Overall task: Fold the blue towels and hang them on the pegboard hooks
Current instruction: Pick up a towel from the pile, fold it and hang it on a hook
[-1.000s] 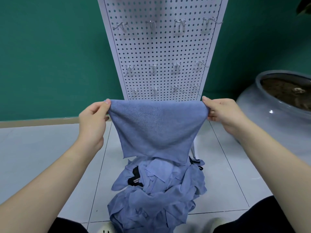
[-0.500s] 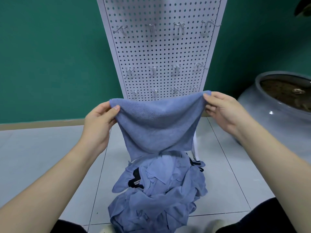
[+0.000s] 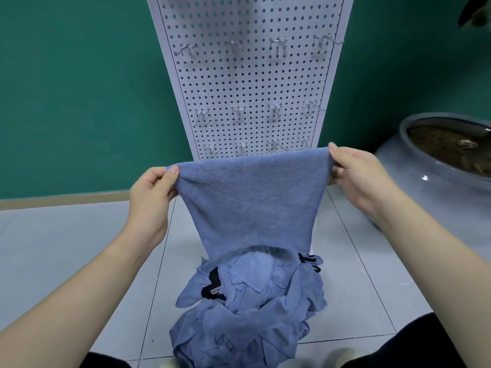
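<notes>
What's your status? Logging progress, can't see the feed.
Left hand and right hand each pinch a top corner of one blue towel, held spread. Pegboard hooks bare. Towel pile on floor below.

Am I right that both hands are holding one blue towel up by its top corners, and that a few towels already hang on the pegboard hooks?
Not quite. In the head view the left hand and right hand do hold the blue towel by its top corners, but the pegboard hooks are all bare; the other towels lie in a pile on the floor.
</notes>
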Motion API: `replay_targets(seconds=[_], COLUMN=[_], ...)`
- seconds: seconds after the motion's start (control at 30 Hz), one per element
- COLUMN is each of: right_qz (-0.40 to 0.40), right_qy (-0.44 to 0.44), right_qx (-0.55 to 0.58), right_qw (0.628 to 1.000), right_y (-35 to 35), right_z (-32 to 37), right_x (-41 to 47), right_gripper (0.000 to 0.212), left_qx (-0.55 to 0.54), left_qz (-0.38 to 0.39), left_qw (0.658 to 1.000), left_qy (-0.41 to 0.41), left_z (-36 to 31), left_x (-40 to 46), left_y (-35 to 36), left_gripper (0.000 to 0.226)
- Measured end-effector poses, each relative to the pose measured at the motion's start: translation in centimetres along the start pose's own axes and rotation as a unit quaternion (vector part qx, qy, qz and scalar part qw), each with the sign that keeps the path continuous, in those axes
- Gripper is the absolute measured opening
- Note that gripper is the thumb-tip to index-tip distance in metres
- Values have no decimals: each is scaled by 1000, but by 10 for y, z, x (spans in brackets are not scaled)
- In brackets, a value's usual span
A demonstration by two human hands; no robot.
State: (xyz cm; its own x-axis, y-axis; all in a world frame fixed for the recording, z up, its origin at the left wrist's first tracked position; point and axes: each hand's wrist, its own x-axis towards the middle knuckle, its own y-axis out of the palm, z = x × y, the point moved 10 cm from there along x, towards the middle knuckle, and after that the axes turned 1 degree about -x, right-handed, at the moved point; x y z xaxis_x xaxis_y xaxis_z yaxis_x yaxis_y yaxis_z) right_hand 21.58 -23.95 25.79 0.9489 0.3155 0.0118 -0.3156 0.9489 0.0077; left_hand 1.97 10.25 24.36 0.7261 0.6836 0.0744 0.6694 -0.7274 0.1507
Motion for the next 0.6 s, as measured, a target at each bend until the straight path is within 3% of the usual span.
replay_targets(seconds=[0.27, 0.4, 0.5, 0.6], right_qz=[4, 20, 10, 36], right_qy=[-6, -7, 16, 104], right_qx=[24, 9, -2, -36], right_qw=[1000, 1000, 1000, 993], right_y=[-2, 2, -3, -4], right_z=[1, -1, -15, -46], right_x=[0, 1, 6, 6], right_gripper=[24, 2, 21, 27], left_qx=[-22, -8, -2, 95], left_qz=[10, -2, -26, 7], left_qw=[1000, 1000, 1000, 995], left_qy=[18, 3, 1, -30], left_z=[-10, -7, -3, 17], left_x=[0, 4, 10, 17], left_y=[3, -5, -15, -20], left_gripper=[12, 7, 9, 23])
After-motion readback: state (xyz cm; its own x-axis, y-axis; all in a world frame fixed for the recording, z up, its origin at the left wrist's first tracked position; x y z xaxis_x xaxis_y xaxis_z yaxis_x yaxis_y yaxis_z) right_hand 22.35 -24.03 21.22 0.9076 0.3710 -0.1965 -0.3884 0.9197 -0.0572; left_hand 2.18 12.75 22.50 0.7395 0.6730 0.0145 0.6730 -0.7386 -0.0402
